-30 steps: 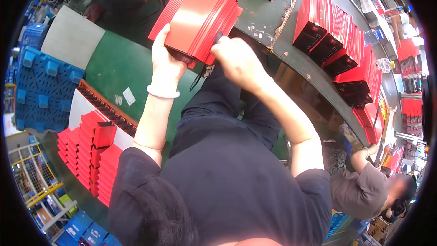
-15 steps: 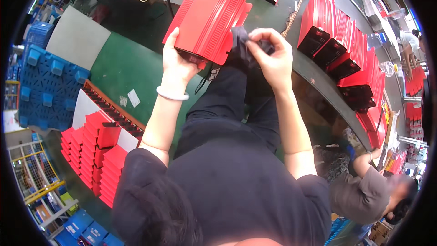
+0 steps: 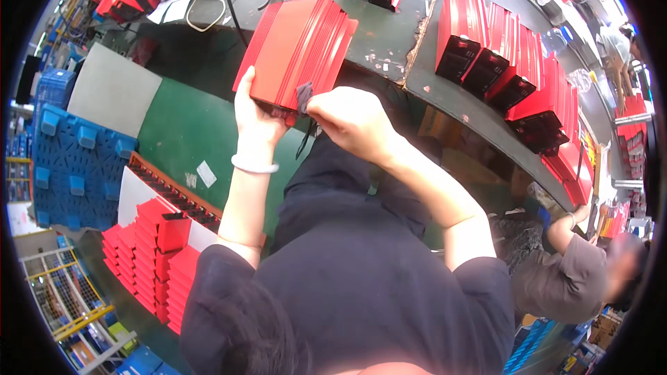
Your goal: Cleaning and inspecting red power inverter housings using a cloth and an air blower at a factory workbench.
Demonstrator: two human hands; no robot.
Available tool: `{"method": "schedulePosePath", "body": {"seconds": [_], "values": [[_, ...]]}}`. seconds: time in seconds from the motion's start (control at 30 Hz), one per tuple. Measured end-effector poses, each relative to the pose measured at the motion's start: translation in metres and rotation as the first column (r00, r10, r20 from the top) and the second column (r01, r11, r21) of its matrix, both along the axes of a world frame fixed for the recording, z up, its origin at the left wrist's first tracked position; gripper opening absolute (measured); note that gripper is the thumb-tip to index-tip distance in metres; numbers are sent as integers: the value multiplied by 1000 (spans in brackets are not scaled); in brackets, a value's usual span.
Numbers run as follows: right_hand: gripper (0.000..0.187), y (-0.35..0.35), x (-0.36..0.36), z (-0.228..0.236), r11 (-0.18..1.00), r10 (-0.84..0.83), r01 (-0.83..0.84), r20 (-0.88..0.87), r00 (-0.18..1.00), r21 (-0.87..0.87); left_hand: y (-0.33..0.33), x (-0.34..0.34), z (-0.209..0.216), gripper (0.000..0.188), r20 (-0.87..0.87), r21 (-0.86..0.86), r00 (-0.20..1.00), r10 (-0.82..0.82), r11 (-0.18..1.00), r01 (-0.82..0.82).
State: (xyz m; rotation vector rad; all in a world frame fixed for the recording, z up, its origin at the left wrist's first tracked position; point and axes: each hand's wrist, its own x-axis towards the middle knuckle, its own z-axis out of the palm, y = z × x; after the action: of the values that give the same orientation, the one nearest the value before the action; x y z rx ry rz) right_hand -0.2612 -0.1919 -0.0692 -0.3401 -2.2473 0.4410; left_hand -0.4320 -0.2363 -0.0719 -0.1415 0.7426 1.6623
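My left hand (image 3: 258, 114) grips a red ribbed metal case (image 3: 295, 52) by its near lower end, thumb on its left side. The case is held up in front of me, tilted, its black end panel mostly hidden by the hand. My right hand (image 3: 354, 121) is closed on a dark grey cloth (image 3: 304, 97) and presses it to the lower right corner of the case. A thin black cord hangs just below the cloth.
A row of red cases with black ends (image 3: 486, 69) lines the bench on the right. More red cases (image 3: 156, 257) are stacked at lower left, near a blue plastic pallet (image 3: 76, 160). A co-worker in a grey shirt (image 3: 559, 281) is at the lower right.
My right hand has moved left and down, bringing the cloth from beside the case onto its lower right corner. The case has shifted slightly left in view.
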Motion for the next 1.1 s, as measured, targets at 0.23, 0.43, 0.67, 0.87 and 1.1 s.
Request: {"method": "schedulePosePath", "body": {"seconds": [0.23, 0.43, 0.67, 0.87, 1.1], "values": [[14, 46, 3, 8, 988, -135, 139, -73, 988, 63, -6, -6, -9, 53, -70, 108, 997, -44, 993, 51], [8, 68, 4, 4, 906, -383, 421, -348, 856, 36, -15, -10, -31, 54, -71, 240, 988, -137, 959, 150], [5, -17, 39, -4, 734, 516, -354, 137, 846, -580, -17, -27, -75, 59, -45, 402, 997, -57, 913, 70], [21, 15, 85, -10, 398, -28, -183, -211, 977, -899, -23, -51, -110, 64, -118, 563, 988, -102, 812, 151], [28, 11, 71, 3, 375, -239, -251, -355, 904, -892, -16, -41, -115, 65, -120, 556, 976, -184, 802, 219]]}}
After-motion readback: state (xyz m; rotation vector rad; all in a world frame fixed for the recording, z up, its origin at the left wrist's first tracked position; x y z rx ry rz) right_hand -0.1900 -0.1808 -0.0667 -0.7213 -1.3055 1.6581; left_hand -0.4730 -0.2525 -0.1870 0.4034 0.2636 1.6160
